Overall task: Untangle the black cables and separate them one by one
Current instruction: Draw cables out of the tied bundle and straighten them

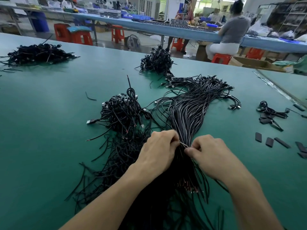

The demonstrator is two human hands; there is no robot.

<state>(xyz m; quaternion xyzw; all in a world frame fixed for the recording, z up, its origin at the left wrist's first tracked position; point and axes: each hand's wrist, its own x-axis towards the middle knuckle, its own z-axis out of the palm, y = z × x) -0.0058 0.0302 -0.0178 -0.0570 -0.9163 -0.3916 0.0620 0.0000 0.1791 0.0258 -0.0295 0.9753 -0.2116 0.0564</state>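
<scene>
Black cables [187, 113] run in one thick bundle up the green table [49, 105] from 6 o'clock toward 1 o'clock, narrowing at the waist. There the left hand [159, 146] and right hand [209, 150] each pinch an end of a thin pale strand [183, 144], possibly a twist tie, though it is too fine to be sure. A hard tug could drag neighbouring cables along and tighten the snarl, or sweep them into the tangled heap [121, 113] at 10 o'clock.

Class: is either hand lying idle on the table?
No: left hand and right hand both pinch a thin strand over the cable bundle.
</scene>
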